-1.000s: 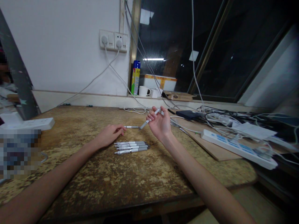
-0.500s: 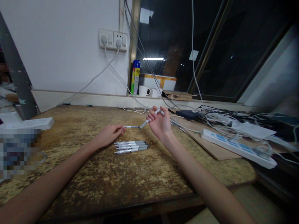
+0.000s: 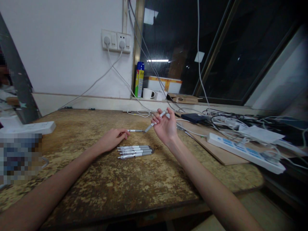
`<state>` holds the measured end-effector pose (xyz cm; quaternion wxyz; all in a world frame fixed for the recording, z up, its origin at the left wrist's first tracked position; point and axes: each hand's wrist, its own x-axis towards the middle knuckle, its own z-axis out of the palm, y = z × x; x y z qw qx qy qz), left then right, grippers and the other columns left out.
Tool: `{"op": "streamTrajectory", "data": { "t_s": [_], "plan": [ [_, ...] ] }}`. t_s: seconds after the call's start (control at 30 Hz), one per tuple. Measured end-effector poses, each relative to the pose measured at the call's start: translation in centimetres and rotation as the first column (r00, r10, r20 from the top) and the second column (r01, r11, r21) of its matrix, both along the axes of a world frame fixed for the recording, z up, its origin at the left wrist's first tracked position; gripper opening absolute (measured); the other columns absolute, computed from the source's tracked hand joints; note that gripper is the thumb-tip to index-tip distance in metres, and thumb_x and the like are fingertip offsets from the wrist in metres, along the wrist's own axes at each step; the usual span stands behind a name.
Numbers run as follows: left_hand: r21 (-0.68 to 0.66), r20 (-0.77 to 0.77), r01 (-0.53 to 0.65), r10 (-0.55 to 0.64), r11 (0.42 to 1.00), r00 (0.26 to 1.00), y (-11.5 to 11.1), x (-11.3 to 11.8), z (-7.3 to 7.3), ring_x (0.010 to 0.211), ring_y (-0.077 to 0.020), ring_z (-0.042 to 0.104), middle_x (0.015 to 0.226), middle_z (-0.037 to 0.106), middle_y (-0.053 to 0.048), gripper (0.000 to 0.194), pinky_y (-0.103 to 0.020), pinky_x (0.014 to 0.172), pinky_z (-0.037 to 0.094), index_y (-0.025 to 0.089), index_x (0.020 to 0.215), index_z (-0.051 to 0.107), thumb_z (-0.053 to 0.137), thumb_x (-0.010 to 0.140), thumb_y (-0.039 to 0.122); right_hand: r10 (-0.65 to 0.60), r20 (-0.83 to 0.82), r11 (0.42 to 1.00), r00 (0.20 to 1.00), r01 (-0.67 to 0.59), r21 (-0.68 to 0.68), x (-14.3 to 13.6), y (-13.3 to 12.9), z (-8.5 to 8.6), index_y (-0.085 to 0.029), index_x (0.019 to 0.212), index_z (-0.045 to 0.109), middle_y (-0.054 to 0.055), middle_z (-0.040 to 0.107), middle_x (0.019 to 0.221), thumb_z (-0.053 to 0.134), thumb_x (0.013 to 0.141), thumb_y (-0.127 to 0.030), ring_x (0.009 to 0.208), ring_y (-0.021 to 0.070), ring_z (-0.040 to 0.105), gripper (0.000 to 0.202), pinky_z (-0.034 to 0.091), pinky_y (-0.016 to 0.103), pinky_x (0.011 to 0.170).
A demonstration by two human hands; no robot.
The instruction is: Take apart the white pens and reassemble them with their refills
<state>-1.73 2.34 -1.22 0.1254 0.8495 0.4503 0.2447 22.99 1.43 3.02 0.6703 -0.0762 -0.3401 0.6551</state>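
Palm showing, the right hand [image 3: 166, 127] curls its fingers round a tilted pen [image 3: 149, 128], its grey end slanting down toward a second pen [image 3: 136, 131] lying flat. The left hand [image 3: 112, 140] rests on the counter [image 3: 108, 189], fingers loosely bent at the second pen's near end; whether they pinch it cannot be told. Nearer the front edge, a row of pens [image 3: 135, 151] lies side by side. Rightward sits a power strip [image 3: 243, 152]; behind, a mug [image 3: 147, 93] stands beside a spray can [image 3: 139, 81].
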Motion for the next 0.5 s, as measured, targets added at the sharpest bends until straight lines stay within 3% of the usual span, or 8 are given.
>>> {"op": "streamTrajectory", "data": {
  "t_s": [0.3,0.5],
  "plan": [
    [-0.006,-0.011,-0.012,0.012,1.000,1.000,-0.13,0.12,0.15,0.085,-0.0228,0.068,0.094,0.076,-0.005,0.034,-0.031,0.079,0.048,0.022,0.099,0.072,0.043,0.097,0.039,0.003,0.016,1.000,1.000,-0.003,0.001,-0.05,-0.13,0.08,-0.022,0.080,0.051,-0.005,0.030,0.060,0.041,0.098,-0.039,0.051,0.0131,0.033,0.026,0.040,0.024,0.053],
    [0.009,-0.006,0.005,-0.005,1.000,1.000,0.07,-0.06,-0.04,0.083,-0.0226,0.068,0.093,0.076,-0.004,0.035,-0.030,0.079,0.048,0.023,0.100,0.073,0.043,0.097,0.039,-0.006,0.016,1.000,1.000,0.006,0.000,-0.04,-0.29,0.18,-0.023,0.082,0.051,-0.005,0.031,0.061,0.042,0.098,-0.044,0.052,0.0135,0.034,0.028,0.041,0.025,0.055]
  ]
}}
